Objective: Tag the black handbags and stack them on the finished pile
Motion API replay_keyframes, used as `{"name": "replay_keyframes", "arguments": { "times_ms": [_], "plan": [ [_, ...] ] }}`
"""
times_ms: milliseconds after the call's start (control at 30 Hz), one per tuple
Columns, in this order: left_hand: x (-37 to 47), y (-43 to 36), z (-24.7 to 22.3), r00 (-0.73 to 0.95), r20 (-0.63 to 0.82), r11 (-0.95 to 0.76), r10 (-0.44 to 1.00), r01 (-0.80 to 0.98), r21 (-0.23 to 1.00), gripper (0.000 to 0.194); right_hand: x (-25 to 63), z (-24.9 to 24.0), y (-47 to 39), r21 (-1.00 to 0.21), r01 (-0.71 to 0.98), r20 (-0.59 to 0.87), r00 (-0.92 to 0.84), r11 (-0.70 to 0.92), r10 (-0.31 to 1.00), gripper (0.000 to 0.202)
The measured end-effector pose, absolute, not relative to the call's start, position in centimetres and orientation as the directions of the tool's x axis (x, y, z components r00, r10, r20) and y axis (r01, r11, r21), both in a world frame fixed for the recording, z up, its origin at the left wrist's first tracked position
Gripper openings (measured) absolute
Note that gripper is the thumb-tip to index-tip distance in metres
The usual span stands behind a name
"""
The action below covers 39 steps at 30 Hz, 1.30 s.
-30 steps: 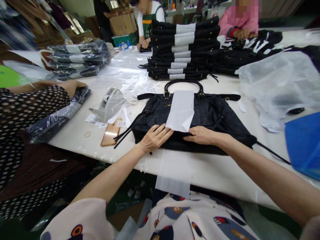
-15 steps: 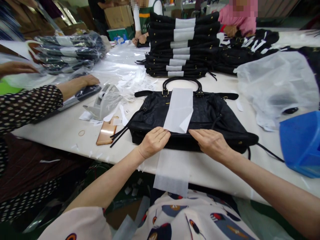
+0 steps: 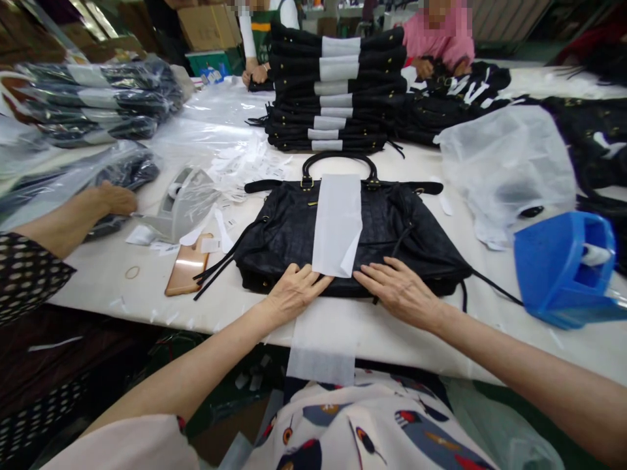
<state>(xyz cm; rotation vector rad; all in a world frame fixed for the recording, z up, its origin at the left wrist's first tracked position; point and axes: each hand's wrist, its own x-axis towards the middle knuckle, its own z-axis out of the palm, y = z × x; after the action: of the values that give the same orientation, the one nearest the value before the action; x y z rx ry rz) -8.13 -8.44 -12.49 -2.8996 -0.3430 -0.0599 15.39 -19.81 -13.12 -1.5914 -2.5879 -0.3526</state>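
Observation:
A black handbag (image 3: 386, 222) lies on the pale table with its handles pointing away from me. A strip of white paper (image 3: 337, 222) runs over its middle, one lower corner folded up, and more of the strip hangs from under the bag over the table edge. My left hand (image 3: 294, 290) rests on the bag's near edge, left of the strip, fingers stretched. On the right of the strip, my right hand (image 3: 396, 290) lies with its fingers spread on the same edge. Neither hand grips anything.
Behind the bag stands a tall stack of black bags (image 3: 337, 91). Left are a tape dispenser (image 3: 183, 202), an orange phone case (image 3: 189, 264) and a person's hand (image 3: 115, 198) on plastic-wrapped goods. Right are a plastic bag (image 3: 509, 163) and a blue dispenser (image 3: 563, 267).
The view has shifted, so most things sit further left. My right hand's fingers have spread and moved onto the bag's near edge. The neighbouring person's arm has drawn back to the left.

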Motion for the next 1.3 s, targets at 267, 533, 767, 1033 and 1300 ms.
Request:
{"name": "replay_keyframes", "arguments": {
  "times_ms": [267,533,767,1033,1300],
  "plan": [
    [-8.4,-7.7,-13.0,0.962,0.081,-0.958,0.261,0.268,-0.1,0.047,18.9,-10.9,-19.9,0.097,0.951,0.012,-0.296,0.294,0.955,0.05],
    [-8.0,-7.5,-14.3,0.987,0.153,-0.907,0.059,0.117,-0.406,0.035,17.3,-11.3,-20.7,0.198,0.946,0.04,-0.27,0.258,0.962,0.058],
    [-6.3,-8.3,-13.8,0.966,0.177,-0.848,0.19,0.252,-0.466,0.029,15.9,-13.1,-21.7,0.375,0.907,0.099,-0.246,0.193,0.964,0.044],
    [-5.3,-7.8,-13.0,0.969,0.224,-0.856,0.107,0.204,-0.476,0.018,16.5,-12.8,-21.8,0.332,0.94,0.218,-0.151,0.072,0.964,0.043],
    [-5.7,-9.3,-14.6,0.966,0.208,-0.854,0.152,0.235,-0.464,0.021,17.0,-15.7,-24.2,0.347,0.938,0.294,-0.112,0.003,0.949,0.045]
  ]
}}
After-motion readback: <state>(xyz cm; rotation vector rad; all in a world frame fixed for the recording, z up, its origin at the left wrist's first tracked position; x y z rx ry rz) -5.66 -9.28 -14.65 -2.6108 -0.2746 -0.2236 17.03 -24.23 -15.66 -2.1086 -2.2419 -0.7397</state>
